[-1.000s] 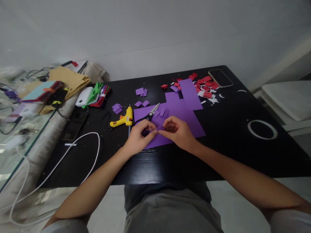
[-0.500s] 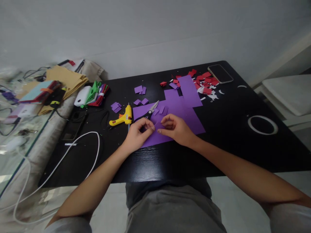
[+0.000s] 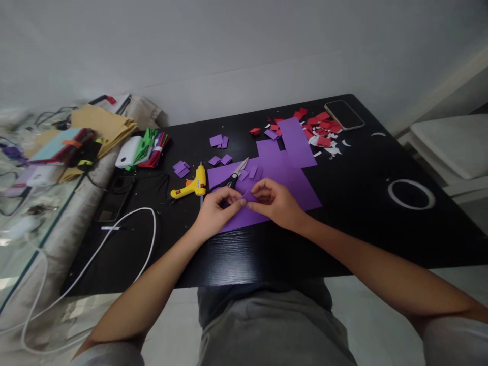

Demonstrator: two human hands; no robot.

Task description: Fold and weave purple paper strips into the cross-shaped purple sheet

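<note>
A: What do the fingers (image 3: pixel 264 185) hold?

B: Left hand (image 3: pixel 216 209) and right hand (image 3: pixel 281 204) together pinch a small purple paper (image 3: pixel 249 196), above a larger purple sheet (image 3: pixel 301 193).

A: And farther out?

B: Scissors (image 3: pixel 234 178) just beyond; glue gun (image 3: pixel 199 182) to the left; red scraps (image 3: pixel 324 142) and phone (image 3: pixel 344 115) near the counter's (image 3: pixel 358 203) far right corner.

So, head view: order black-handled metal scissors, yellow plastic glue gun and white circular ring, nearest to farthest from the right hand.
1. Scissors, ahead and left of the right hand.
2. Glue gun, farther left.
3. White ring, out to the right.
</note>
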